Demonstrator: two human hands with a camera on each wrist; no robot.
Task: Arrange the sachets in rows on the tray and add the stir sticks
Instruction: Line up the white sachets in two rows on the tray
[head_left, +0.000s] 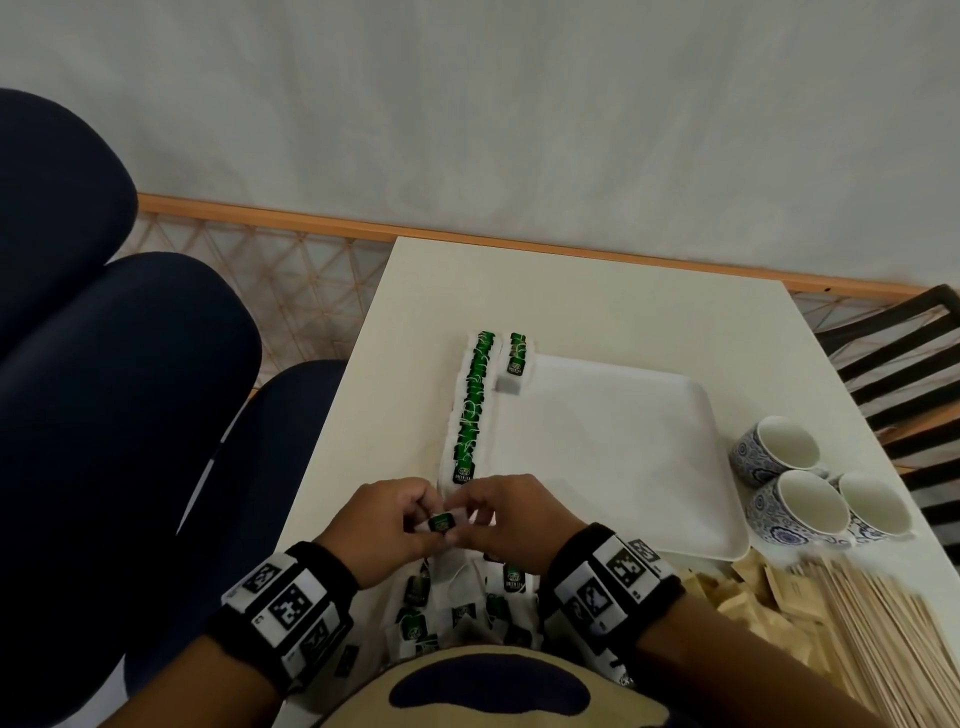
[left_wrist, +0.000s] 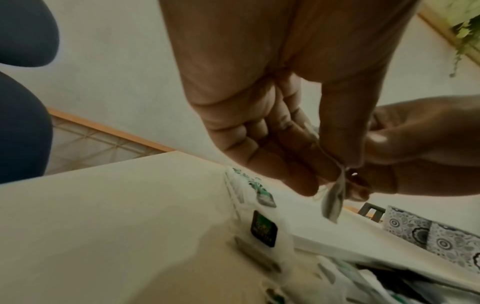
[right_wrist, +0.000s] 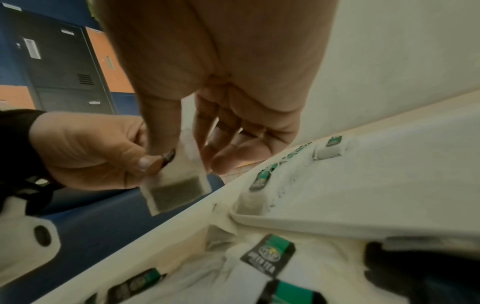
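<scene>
While both the left hand (head_left: 382, 525) and right hand (head_left: 511, 514) pinch one tea sachet (right_wrist: 176, 185) at lower centre, a sachet row (head_left: 470, 410) lines the tray (head_left: 623, 452).

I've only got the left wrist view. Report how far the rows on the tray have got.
Observer: In the head view, one long row of sachets runs along the left edge of the tray. A second row is only begun at the far end.
Operator: Now give me the stir sticks.
Observer: The stir sticks lie piled on the table at the near right, none on the tray.
Operator: Describe what the hands have.
Observer: In the right wrist view, the left hand and right hand both pinch the held sachet, its dark tea sunk to the lower end.
</scene>
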